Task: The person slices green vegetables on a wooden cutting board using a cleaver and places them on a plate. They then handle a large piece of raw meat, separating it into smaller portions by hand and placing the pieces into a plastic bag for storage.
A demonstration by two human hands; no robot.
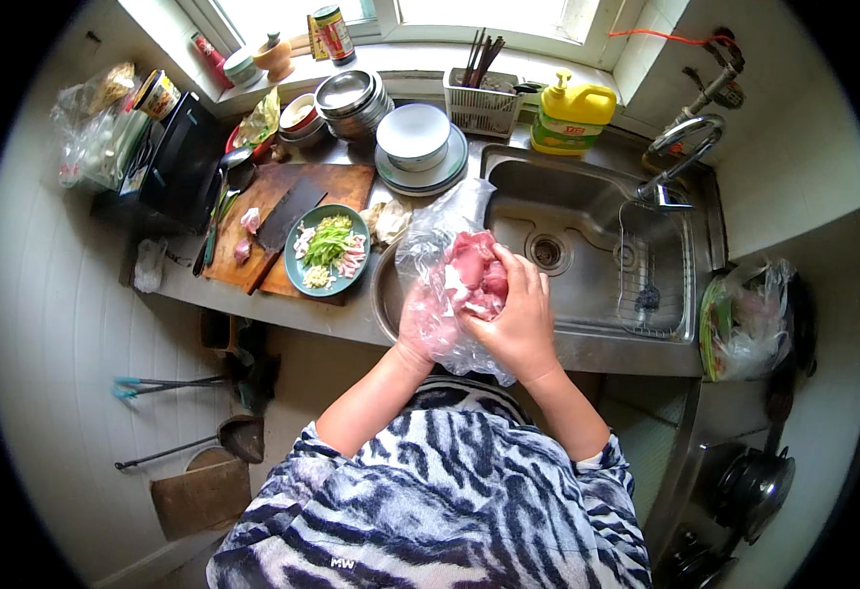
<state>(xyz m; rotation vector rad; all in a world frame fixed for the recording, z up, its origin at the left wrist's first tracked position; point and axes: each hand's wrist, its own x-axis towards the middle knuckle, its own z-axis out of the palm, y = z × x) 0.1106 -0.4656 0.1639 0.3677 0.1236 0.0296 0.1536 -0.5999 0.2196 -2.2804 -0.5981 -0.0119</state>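
Observation:
A chunk of raw pink meat (477, 270) is held up over the counter's front edge, partly inside a clear plastic bag (438, 257). Through and behind the film, my left hand (420, 319) is closed around the bag from the left, its fingers mostly covered by plastic. My right hand (520, 312) grips the meat from the right, fingers curled over it and thumb in front. Below and behind the bag, the rim of a metal basin (381, 294) shows. Left of it sits a green plate (337, 287) with chopped green pepper, garlic and meat slices.
A cleaver (289, 213) lies on a wooden cutting board (351, 182) at left. Stacked plates (415, 137) and metal bowls (346, 93) stand behind. To the right is the sink (587, 191) with a wire rack (646, 265), faucet (670, 162) and yellow detergent jug (572, 113).

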